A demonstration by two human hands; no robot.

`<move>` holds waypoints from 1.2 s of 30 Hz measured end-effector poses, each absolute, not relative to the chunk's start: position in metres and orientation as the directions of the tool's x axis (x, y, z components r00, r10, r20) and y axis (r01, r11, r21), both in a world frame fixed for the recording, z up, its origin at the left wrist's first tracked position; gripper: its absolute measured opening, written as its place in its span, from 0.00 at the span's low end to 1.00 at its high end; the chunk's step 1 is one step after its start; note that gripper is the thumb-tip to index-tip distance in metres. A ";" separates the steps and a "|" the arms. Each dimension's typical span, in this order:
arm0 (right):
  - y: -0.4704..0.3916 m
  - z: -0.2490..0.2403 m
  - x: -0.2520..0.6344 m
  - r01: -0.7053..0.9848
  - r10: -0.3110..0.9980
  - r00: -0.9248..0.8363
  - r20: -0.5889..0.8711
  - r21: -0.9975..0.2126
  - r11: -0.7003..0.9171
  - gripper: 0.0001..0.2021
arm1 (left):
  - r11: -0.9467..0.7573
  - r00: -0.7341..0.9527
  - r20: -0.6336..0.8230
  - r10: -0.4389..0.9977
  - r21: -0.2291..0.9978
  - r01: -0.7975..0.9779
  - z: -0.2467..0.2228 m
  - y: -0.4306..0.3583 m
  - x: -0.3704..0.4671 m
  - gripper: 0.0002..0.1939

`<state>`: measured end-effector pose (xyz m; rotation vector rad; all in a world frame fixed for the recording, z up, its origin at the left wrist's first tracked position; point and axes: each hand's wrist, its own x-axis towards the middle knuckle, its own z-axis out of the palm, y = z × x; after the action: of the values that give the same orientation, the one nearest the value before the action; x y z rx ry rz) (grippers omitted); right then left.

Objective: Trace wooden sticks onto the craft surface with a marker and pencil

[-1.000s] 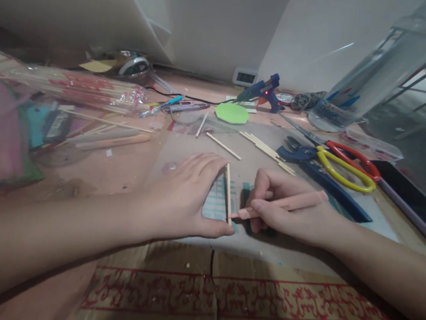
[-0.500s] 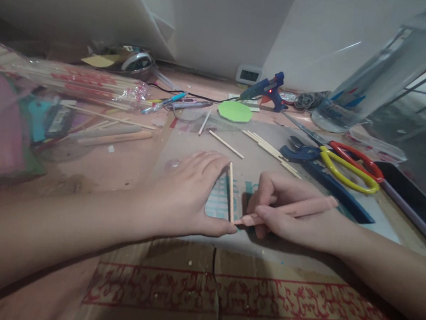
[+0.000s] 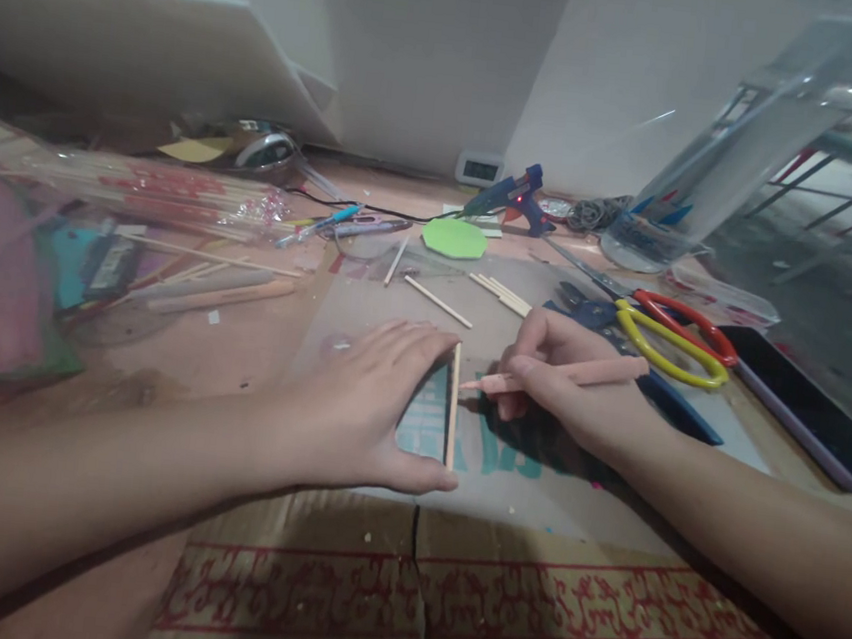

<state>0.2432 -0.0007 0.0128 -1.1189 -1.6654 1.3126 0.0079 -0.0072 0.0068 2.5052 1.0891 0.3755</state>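
Between the thumb and index fingertip of my left hand, a short thin wooden stick is pinched by its two ends. It lies pointing away from me over a sheet with teal print. My right hand grips a peach-pink pen like a writing tool. The pen's tip is at the stick's right side, near its middle; whether it touches cannot be made out. Beyond my hands lie a loose stick and several more sticks, partly hidden by my right hand.
Yellow-and-red-handled scissors, blue cutters and a phone lie to the right. Farther back are a green octagonal piece, a glue gun with a red light and a tall clear container. Bagged sticks lie left.
The pen's tip has moved away from me, from the stick's near end to about its middle. My left hand still holds the stick, and the camera view has shifted slightly.
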 end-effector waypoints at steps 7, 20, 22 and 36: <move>-0.001 0.009 0.245 0.164 0.894 -0.448 0.002 -0.983 0.084 0.11 | -0.634 0.671 0.078 0.737 0.422 0.648 0.008 -0.008 0.009 0.53; 0.002 0.011 0.244 0.185 0.895 -0.445 -0.018 -0.980 0.072 0.11 | -0.644 0.679 0.087 0.729 0.422 0.638 0.008 -0.007 0.009 0.51; 0.003 0.011 0.244 0.196 0.904 -0.427 -0.021 -0.978 0.070 0.10 | -0.638 0.674 0.083 0.734 0.424 0.643 0.007 -0.007 0.009 0.51; 0.003 0.010 0.244 0.200 0.908 -0.420 -0.017 -0.977 0.074 0.10 | -0.651 0.677 0.113 0.727 0.427 0.628 0.005 -0.007 0.008 0.50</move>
<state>0.2435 0.0026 0.0103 -1.1069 -1.7061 1.3902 0.0078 -0.0072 0.0054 2.5382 1.0661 0.3909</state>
